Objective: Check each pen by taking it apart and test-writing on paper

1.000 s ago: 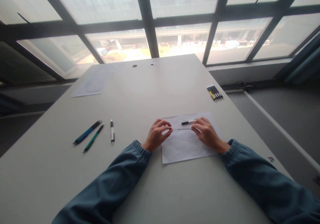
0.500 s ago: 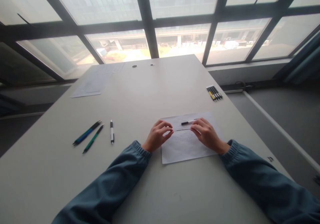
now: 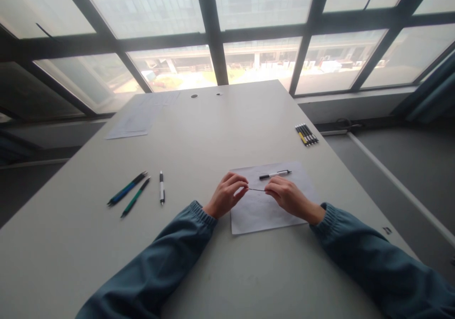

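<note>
Your left grip (image 3: 227, 195) and your right grip (image 3: 288, 198) both pinch a thin dark rod (image 3: 256, 190), which spans the short gap between them, above the paper (image 3: 263, 214). The rod is nearly level, and its ends are hidden in your fingers. Just ahead of your right grip, a white-and-black pen (image 3: 275, 174) lies on the paper, so the room there is narrow. Your left grip is over the paper's left edge.

To the left of this grip, well apart, a white pen (image 3: 162, 187), a green pen (image 3: 135, 197) and dark blue pens (image 3: 127, 188) rest on the surface (image 3: 213, 129); before reaching them you have good room. Ahead and right of your right grip, a row of dark pens (image 3: 307, 135) is near the surface's right edge. A small dark object (image 3: 387, 230), too small to recognise, lies right of your right grip, just inside this same edge.
</note>
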Tool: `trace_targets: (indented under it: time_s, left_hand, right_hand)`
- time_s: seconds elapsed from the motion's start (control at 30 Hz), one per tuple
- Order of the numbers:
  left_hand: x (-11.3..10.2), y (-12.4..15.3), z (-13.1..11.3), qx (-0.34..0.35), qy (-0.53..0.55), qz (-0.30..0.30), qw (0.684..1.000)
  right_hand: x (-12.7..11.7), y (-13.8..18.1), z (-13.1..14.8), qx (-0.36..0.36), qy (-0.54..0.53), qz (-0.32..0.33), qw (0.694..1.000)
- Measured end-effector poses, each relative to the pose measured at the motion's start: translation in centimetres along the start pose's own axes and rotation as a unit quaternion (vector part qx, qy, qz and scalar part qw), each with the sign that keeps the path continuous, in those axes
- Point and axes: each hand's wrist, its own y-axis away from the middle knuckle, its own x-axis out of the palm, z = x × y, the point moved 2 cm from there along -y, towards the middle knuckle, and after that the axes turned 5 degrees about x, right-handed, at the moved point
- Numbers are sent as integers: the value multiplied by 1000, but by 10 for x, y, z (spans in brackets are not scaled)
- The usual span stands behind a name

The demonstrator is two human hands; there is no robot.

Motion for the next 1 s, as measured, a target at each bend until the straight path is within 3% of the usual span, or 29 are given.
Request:
trace_targets:
  time_s: [0.3, 0.57, 0.7, 1.0]
  left_hand:
    - [-1, 5, 9, -85, 2, -37, 996]
    - [2, 13, 26, -172, -79, 20, 982]
    - [3, 14, 27, -176, -52, 20, 983]
    - [3, 7, 16, -140, 25, -71, 987]
  right_hand:
    - [7, 1, -12, 56, -32, 5, 998]
    - [5, 3, -17, 102, -43, -100, 989]
    - [4, 2, -16, 100, -42, -115, 987]
    - [2, 1, -10, 70, -38, -110, 991]
